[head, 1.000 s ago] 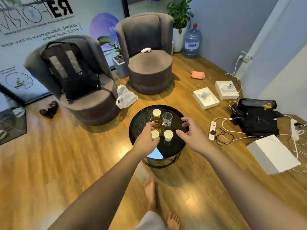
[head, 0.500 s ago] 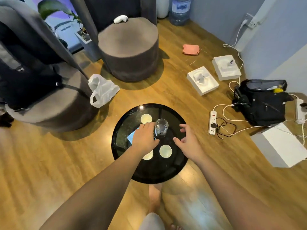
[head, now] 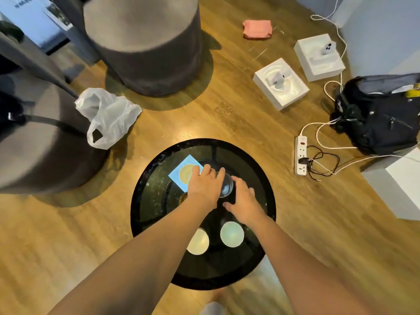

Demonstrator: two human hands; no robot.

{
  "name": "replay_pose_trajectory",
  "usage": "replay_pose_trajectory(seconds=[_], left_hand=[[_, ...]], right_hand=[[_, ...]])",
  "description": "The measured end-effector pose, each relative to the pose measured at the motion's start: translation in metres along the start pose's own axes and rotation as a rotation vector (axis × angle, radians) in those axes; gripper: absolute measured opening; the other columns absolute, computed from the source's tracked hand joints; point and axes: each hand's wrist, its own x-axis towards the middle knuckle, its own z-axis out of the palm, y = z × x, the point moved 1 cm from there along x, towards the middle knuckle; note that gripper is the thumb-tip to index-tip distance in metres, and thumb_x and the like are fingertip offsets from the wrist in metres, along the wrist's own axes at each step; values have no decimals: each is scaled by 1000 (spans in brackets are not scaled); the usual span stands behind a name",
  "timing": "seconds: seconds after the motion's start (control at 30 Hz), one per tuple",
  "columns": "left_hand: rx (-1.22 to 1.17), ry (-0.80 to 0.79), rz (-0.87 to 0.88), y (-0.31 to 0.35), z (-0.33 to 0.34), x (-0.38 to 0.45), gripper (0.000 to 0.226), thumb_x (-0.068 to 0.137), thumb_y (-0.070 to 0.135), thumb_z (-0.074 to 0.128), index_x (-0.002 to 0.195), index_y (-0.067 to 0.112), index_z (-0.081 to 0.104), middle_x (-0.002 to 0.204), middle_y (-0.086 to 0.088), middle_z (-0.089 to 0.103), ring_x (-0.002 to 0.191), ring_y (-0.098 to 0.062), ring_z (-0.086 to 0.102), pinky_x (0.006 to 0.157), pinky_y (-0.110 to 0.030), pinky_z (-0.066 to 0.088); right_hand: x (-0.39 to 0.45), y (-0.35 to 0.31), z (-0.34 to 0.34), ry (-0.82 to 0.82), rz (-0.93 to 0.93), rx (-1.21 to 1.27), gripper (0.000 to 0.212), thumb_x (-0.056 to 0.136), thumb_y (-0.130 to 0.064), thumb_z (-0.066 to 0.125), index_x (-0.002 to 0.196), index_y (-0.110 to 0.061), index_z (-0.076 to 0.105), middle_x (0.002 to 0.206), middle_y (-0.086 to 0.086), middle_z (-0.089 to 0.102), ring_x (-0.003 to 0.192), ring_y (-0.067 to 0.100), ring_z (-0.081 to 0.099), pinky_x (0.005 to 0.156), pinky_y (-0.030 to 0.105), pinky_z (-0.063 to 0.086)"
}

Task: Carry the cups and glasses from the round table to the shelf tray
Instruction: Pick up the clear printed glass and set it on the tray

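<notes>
The clear glass (head: 226, 186) stands near the middle of the round black counter (head: 145, 201), between both hands. The left hand (head: 204, 187) curls its fingers over the glass's rim; the right hand (head: 244, 200) touches its side, fingers loosely bent. Two white cups (head: 231, 234) sit nearer the person, and another cup (head: 186, 172) stands behind the left hand.

Glossy wood floor (head: 227, 105), two grey armchairs (head: 145, 42), pale blue-grey wall (head: 375, 26) at right.
</notes>
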Motion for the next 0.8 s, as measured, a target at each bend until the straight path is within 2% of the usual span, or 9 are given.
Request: replay_pose_trajectory(seconds=[0.2,0.33,0.4,0.47,0.53,0.6,0.67,0.7,0.8], left_hand=[[-51,82,38,-1,1,20,77,86,45,73,147,21,32,144,-6,51,138,-29,36,112,-47,26],[-250,125,86,-10,-26,10,78,79,53,76,141,24,39,140,0,52,133,-25,42,109,-44,27],[-486,142,95,-18,-52,-2,81,75,53,79,141,26,40,139,4,53,131,-22,43,107,-43,28],[-820,97,93,-25,-76,-13,81,72,48,81,141,31,41,136,8,54,130,-18,43,109,-44,29],[-1217,71,104,-29,-107,-29,77,71,44,82,137,39,43,138,12,53,132,-15,45,110,-43,35],[-1528,88,132,-30,-149,-45,69,81,25,79,140,41,45,144,9,50,132,-13,46,97,-28,47],[-1667,132,220,-27,-199,-64,69,92,4,63,148,37,41,150,5,45,132,-12,46,81,-13,50],[-1695,153,275,-24,-227,-77,73,93,-3,55,151,37,37,152,5,41,132,-13,45,77,-11,49],[-1624,224,452,-14,-304,-113,96,88,-9,56,155,47,16,157,2,32,133,-10,44,82,-15,53]], right_hand=[[17,-2,15,25,25,166,86,84,-35,79,150,-38,24,149,-5,45,137,23,38,107,48,44],[2,0,-13,28,-34,257,80,80,-41,82,143,-43,33,142,-11,50,134,16,38,102,35,41],[-13,-7,-43,26,-61,330,74,73,-55,82,131,-55,36,134,-15,53,130,14,42,100,35,43],[-26,-19,-78,36,-87,438,74,69,-64,80,129,-50,39,128,-17,54,124,11,49,98,37,51],[-45,-44,-120,48,-121,547,64,81,-42,79,132,-29,41,123,-17,53,114,0,54,85,15,52],[-61,-70,-162,51,-159,590,53,91,-28,72,133,-23,40,124,-16,52,108,-9,53,77,4,47],[-84,-98,-208,110,-204,619,50,92,-33,70,132,-26,41,126,-14,53,112,-6,53,90,13,49],[-97,-111,-231,155,-222,652,48,91,-36,69,130,-28,42,126,-13,55,115,-2,54,98,21,48],[-145,-153,-302,312,-318,716,47,91,-44,65,131,-29,44,124,-9,58,115,5,56,101,32,49]])
